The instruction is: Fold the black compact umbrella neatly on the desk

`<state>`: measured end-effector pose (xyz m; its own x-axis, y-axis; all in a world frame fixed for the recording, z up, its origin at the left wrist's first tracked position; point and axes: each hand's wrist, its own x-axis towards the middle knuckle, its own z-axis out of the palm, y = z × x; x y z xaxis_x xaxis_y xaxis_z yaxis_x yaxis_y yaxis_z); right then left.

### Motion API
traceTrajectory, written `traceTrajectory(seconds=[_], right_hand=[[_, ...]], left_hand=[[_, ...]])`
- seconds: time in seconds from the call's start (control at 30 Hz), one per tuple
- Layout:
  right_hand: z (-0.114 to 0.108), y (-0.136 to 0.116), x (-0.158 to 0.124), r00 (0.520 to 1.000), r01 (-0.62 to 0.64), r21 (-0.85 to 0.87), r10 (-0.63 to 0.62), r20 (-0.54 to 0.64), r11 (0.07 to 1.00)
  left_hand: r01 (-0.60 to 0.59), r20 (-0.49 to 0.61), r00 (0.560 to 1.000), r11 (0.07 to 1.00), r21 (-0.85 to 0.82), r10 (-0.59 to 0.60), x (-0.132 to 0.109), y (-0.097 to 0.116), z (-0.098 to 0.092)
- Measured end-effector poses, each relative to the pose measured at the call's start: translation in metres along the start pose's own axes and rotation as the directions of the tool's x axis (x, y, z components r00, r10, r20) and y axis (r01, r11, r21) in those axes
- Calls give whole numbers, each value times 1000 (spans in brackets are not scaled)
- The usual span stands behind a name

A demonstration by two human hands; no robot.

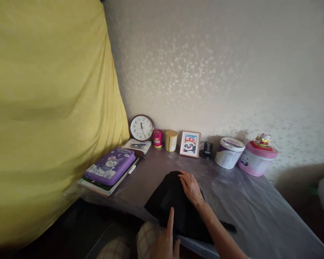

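A black cloth item lies folded on the table near its front edge, with a dark strap sticking out to the right. My right hand rests flat on its upper right part, fingers stretched out and pointing left. Lower down, my left hand is at the near side of the cloth, its index finger extended over the black fabric and its thumb apart; the other fingers are partly hidden.
A purple case lies on books at the left. Along the wall stand a clock, a pink can, a yellow-lidded can, a panda picture frame, a black device and two tubs. A yellow curtain hangs left.
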<state>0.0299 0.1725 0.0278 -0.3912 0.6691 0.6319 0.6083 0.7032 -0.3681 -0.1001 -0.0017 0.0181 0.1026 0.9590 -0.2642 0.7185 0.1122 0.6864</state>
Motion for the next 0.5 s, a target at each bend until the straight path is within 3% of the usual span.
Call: traceTrajectory(seconds=[0.13,0.23,0.37,0.5], right_hand=[[-5,-6,-10,995,73,82,-79,65,994],[-1,-4,-12,984,107,43,-111,137,993],[4,11,-6,999,-35,-46,36,20,998],[-7,23,-8,984,-161,30,162,-69,987]], left_hand=[[-36,-7,999,998,-47,36,1,-4,2],[-82,-23,996,991,-108,80,2,-7,4],[-59,-17,998,993,-107,57,1,-6,3],[-6,-24,1000,997,-78,4,0,-5,3]])
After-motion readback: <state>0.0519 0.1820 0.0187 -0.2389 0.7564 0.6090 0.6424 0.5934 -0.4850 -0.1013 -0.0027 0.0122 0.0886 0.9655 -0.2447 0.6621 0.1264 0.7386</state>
